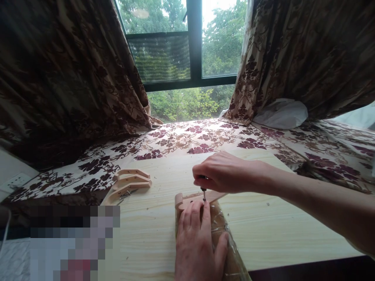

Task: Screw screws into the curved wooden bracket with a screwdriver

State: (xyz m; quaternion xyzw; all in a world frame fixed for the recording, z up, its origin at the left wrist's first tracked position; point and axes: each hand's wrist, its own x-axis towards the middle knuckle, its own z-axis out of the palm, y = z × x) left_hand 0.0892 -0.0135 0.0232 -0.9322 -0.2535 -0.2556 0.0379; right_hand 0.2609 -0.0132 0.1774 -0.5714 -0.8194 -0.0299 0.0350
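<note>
Just below the middle of the view, the right hand (216, 173) is curling its grip tightly around a screwdriver (204, 194), whose slim metal shaft is pointing down at a pale, smooth wooden piece (185, 202) with one rounded, upturned end. Taking the shaft's tip as the clock's centre, the left hand (195, 242) is lying at 6 o'clock, its grip wide and flat, fingertips pressing on the wooden piece's near edge; whether the index finger is touching the shaft, I cannot tell. Beneath both, a brown block (234, 253), wrapped in glossy, wrinkled clear film, is running toward 5 o'clock and propping the wooden piece up.

The bench (287, 226) is showing a pale, streaky wood grain, with tiny crumbs lying about. Toward 9 to 10 o'clock, more curved wooden pieces (133, 182) with small dark holes are lying together, thin metal bits (125, 194) resting beside them.

Farther out, a floral cloth (175, 136) is spreading at 12 o'clock below a dark-framed window (195, 47); patterned curtains (90, 70) are hanging at 10 and 1. A crumpled white bag (283, 113) is sitting toward 2, its contents hidden.
</note>
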